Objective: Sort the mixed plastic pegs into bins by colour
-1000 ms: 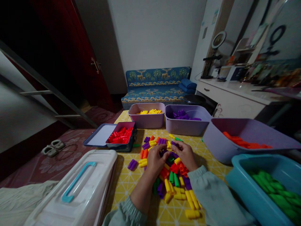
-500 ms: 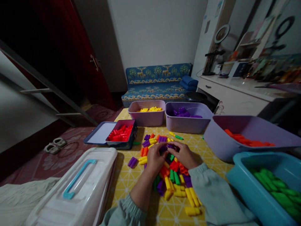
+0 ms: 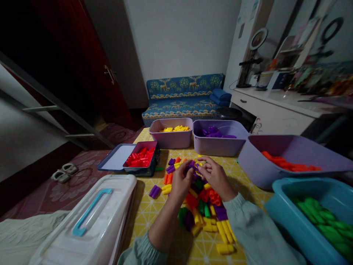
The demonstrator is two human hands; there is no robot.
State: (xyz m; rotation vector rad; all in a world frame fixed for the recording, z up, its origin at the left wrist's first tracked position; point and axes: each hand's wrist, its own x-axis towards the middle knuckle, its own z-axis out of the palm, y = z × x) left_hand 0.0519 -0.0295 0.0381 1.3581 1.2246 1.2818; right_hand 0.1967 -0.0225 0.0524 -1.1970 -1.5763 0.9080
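Observation:
A heap of small plastic pegs [image 3: 205, 213] in yellow, purple, red, orange and green lies on the yellow patterned tablecloth [image 3: 154, 213]. My left hand [image 3: 180, 181] and my right hand [image 3: 215, 176] are raised a little over the far side of the heap, close together. Both have their fingers curled round purple pegs [image 3: 193, 167] held between them. Light green sleeves cover both forearms.
Around the heap stand a tin of red pegs [image 3: 140, 158] with its lid beside it, lilac bins of yellow pegs [image 3: 171, 138], purple pegs [image 3: 217, 141] and orange pegs [image 3: 286, 158], and a blue bin of green pegs [image 3: 314, 217]. A white lidded box [image 3: 88, 221] sits at front left.
Both hands have lifted slightly off the heap and moved farther from me, now gathered around purple pegs.

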